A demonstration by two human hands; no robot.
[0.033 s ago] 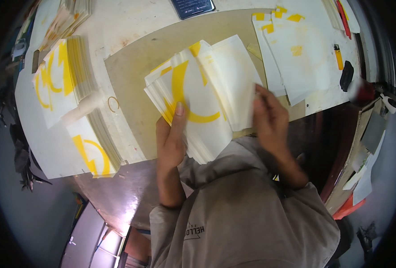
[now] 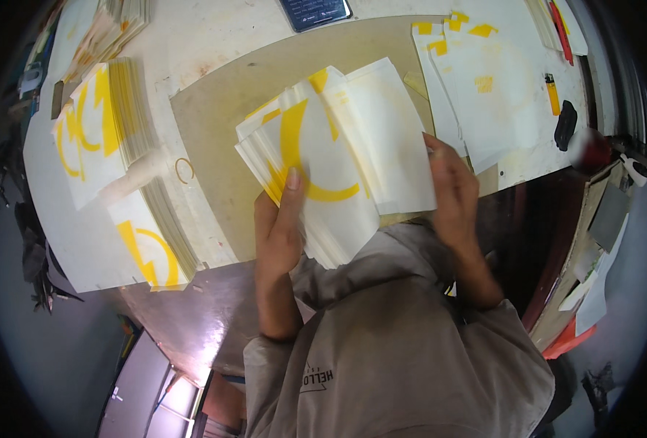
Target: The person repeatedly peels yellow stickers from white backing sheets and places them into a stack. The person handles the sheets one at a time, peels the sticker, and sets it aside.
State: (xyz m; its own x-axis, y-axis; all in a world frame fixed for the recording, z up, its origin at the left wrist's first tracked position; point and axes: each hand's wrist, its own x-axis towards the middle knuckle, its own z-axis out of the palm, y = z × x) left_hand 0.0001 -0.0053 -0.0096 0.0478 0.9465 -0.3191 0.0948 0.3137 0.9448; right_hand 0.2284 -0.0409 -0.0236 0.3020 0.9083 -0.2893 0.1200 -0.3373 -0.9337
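A stack of white sheets (image 2: pixel 330 168) with yellow print is fanned above a tan mat (image 2: pixel 208 109) on the desk (image 2: pixel 225 29), its near end past the edge. Its long axis slants, far end leaning left, near end right. The left hand (image 2: pixel 278 230) pinches it, thumb on top. The right hand (image 2: pixel 455 193) is half curled at the right edge; whether it grips, I cannot tell. A loosened left thumb could let sheets slide lapward.
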